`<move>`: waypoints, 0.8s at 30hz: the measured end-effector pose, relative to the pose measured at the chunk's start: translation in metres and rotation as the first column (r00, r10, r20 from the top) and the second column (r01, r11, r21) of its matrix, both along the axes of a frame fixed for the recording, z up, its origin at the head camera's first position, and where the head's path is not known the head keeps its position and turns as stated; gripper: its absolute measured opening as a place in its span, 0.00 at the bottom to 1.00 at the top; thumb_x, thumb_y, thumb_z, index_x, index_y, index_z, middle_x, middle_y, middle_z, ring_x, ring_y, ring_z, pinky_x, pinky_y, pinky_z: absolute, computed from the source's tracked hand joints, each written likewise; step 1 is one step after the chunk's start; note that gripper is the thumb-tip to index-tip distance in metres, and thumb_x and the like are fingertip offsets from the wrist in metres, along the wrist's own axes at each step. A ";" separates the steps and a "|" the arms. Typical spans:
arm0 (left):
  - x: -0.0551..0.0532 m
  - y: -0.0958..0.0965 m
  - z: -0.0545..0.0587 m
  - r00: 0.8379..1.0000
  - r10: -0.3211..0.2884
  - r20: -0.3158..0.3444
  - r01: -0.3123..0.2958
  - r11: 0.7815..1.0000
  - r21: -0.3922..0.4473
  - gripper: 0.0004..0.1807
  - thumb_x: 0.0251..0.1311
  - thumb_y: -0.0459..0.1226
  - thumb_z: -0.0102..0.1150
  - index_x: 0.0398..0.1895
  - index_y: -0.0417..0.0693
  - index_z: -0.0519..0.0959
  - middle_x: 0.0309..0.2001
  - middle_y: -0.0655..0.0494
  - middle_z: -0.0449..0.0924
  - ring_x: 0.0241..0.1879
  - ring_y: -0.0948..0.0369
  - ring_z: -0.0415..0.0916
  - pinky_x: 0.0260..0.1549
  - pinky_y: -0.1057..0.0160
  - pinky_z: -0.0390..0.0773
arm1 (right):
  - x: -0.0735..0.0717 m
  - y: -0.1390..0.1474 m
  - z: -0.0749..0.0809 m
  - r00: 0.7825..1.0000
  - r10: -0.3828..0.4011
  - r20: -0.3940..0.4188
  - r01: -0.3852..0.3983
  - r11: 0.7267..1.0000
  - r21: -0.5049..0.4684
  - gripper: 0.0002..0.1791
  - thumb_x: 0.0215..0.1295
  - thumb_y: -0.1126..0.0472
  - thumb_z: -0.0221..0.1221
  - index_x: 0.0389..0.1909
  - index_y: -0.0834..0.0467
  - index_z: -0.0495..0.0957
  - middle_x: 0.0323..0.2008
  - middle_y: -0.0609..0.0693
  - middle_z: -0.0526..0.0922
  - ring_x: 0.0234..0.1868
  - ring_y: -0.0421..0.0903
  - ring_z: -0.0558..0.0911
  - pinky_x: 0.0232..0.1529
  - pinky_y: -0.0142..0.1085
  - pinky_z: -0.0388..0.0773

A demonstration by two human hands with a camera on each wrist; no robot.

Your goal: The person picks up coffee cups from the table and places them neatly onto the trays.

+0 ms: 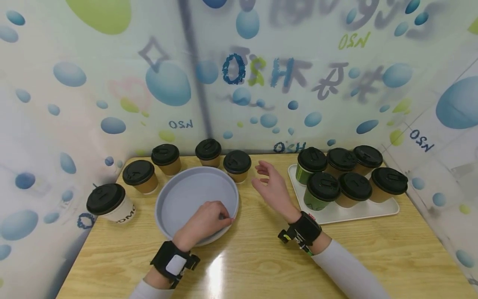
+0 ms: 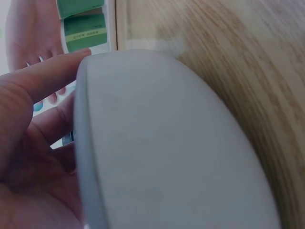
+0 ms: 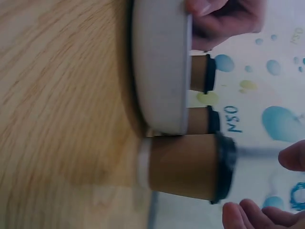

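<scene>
My left hand is over the round grey tray, fingers bent, gripping its near right rim; the left wrist view shows a fingertip on that rim. My right hand is held above the table just right of a brown paper cup with a black lid. Its thumb and fingers are spread apart with nothing between them. In the right wrist view this cup stands by the tray's wall, a little short of the fingertips.
Behind the tray stand more brown lidded cups, and a white lidded cup is at far left. A white rectangular tray on the right bears several green and brown lidded cups. A patterned curtain closes off the back.
</scene>
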State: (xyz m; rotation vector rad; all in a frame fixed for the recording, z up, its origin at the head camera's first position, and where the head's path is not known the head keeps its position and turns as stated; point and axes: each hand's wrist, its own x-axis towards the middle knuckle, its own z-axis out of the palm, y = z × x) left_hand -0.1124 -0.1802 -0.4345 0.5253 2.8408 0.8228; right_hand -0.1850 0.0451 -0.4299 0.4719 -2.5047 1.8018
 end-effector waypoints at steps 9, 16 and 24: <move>0.005 -0.004 -0.002 0.999 -0.033 -0.009 0.034 0.999 0.037 0.09 0.65 0.38 0.70 0.25 0.50 0.90 0.31 0.58 0.87 0.34 0.61 0.84 0.36 0.59 0.82 | -0.035 -0.020 -0.028 0.991 0.051 0.122 -0.056 0.998 0.036 0.47 0.67 0.55 0.69 0.79 0.65 0.54 0.75 0.64 0.62 0.74 0.60 0.64 0.70 0.54 0.66; 0.005 -0.004 -0.002 0.998 -0.052 -0.037 0.053 0.997 0.047 0.12 0.64 0.37 0.70 0.21 0.50 0.88 0.27 0.61 0.86 0.30 0.65 0.81 0.32 0.63 0.80 | -0.050 -0.031 -0.039 0.982 0.100 0.159 -0.104 0.994 0.016 0.51 0.64 0.55 0.72 0.80 0.62 0.52 0.76 0.63 0.61 0.76 0.58 0.63 0.72 0.55 0.64; 0.005 -0.004 -0.003 0.998 -0.057 -0.023 0.058 0.997 0.050 0.11 0.65 0.36 0.70 0.22 0.49 0.89 0.28 0.61 0.86 0.31 0.64 0.82 0.33 0.63 0.80 | -0.062 -0.037 -0.047 0.974 0.124 0.191 -0.126 0.992 -0.002 0.54 0.60 0.54 0.75 0.79 0.63 0.52 0.75 0.63 0.63 0.75 0.57 0.64 0.71 0.53 0.65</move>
